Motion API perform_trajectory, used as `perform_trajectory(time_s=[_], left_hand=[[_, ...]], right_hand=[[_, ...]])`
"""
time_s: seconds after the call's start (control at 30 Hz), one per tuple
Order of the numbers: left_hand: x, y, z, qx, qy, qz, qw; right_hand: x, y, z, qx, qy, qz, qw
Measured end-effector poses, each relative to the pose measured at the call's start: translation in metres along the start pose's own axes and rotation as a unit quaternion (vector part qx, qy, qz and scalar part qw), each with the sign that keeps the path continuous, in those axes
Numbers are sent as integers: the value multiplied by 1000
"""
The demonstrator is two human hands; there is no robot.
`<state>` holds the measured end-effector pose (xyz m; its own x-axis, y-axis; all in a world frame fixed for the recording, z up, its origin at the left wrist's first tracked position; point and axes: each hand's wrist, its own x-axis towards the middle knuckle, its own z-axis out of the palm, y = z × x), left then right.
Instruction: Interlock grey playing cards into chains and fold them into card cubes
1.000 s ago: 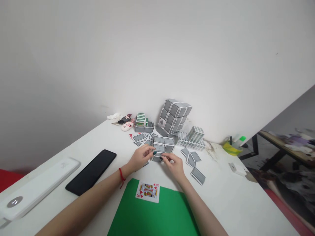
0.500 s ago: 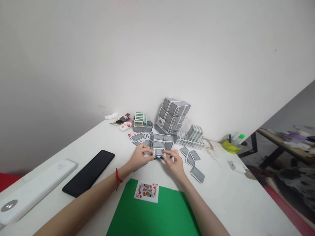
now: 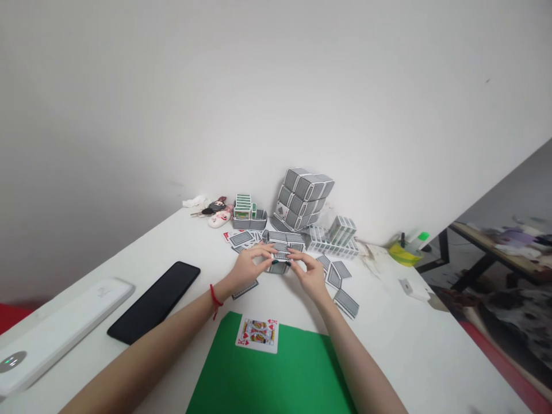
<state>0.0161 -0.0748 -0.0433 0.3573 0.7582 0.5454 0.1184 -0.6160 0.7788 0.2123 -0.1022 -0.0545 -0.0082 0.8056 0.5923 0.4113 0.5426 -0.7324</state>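
Observation:
Between the fingertips of my left hand (image 3: 249, 267) and my right hand (image 3: 309, 276), a grey-backed playing card (image 3: 280, 256) is pinched by its two sides. It sits at the near side of a low structure of folded cards (image 3: 285, 237); whether it touches that structure I cannot tell. Behind stands a tall tilted stack of card blocks (image 3: 302, 198) with an ace of spades facing out. Loose grey-backed cards (image 3: 334, 276) lie to the right of my right hand, and a grey card (image 3: 245, 289) lies below my left wrist.
A king of hearts (image 3: 257, 335) lies on a green sheet (image 3: 271, 379) in front. Left are a black phone (image 3: 155, 302) and a white device (image 3: 64, 333). Small card blocks (image 3: 250, 214), a striped card tray (image 3: 330, 247) and a yellow bowl (image 3: 404, 253) stand farther back.
Both hands have moved slightly away from me with the card, which now tilts so its back shows less. A folded grey card face below it has come into view.

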Motion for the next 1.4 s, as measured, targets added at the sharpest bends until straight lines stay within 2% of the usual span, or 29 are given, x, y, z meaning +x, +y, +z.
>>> perform_trajectory(time_s=[0.37, 0.53, 0.67, 0.8, 0.87, 1.0, 1.17, 1.4], left_hand=[[2, -14, 4, -11, 13, -13, 1000], [1, -23, 2, -28, 4, -23, 999], [2, -28, -2, 29, -37, 2, 999], [4, -27, -7, 87, -72, 34, 993], [4, -27, -9, 117, -90, 51, 988], [5, -27, -12, 179, -118, 89, 973], [6, -34, -13, 221, -131, 136, 957], [7, -42, -13, 251, -132, 154, 946]], right_hand=[[4, 16, 6, 33, -6, 8, 999], [4, 16, 6, -79, 17, -30, 996], [4, 16, 7, -91, 20, -55, 994], [0, 15, 7, -67, -41, -44, 996], [-2, 15, 6, -100, -67, -51, 991], [-4, 18, 4, -176, -100, -108, 973], [-4, 22, 4, -226, -125, -151, 954], [-1, 22, 5, -250, -113, -168, 947]])
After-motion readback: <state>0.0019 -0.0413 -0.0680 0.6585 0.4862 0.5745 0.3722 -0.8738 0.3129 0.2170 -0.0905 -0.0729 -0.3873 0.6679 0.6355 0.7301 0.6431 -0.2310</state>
